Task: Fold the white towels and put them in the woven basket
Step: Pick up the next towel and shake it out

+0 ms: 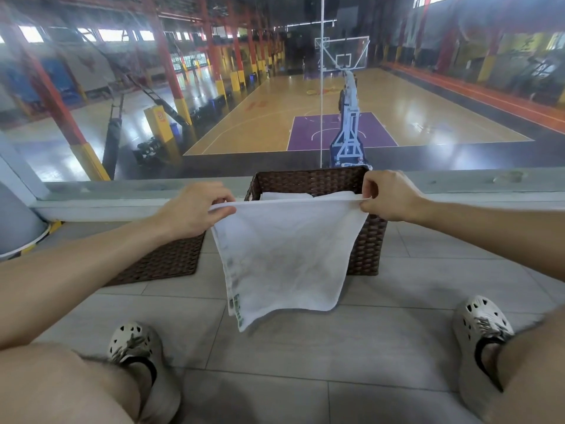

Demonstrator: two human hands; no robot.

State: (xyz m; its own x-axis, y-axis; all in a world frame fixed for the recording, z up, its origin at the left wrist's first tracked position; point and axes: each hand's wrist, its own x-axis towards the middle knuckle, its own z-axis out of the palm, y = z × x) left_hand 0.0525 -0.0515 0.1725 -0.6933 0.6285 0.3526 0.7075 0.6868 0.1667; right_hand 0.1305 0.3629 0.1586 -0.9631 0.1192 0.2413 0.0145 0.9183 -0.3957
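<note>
White towel (284, 255) held up in the air, spread out flat, hanging from its top edge. Lower right corner rounded and loose, lower left corner drops to a point with a green label strip along the left edge. Faint grey marks on the cloth.

Left hand (195, 209) pinches the top left corner, thumb and fingers curled on the hem. Right hand (388, 195) pinches the top right corner the same way, knuckles up. Top edge pulled taut between the two hands.

Woven basket (368, 249) directly behind the towel, dark brown, standing on the floor (275, 347) against the window sill (122, 194). Towel covers most of its front wall. Folded towels (293, 195), white, already inside, just showing above the held hem.

Flat woven panel (162, 261), same dark weave, lies on the floor left of the basket, partly under the left forearm; cannot tell if it is a lid.

Grey tiled floor. Left shoe (134, 344) and right shoe (480, 322), pale with holes, planted either side, bare knees at the bottom corners.

Beyond the glass: basketball court (260, 117) below, hoop stand (348, 130) near centre.
</note>
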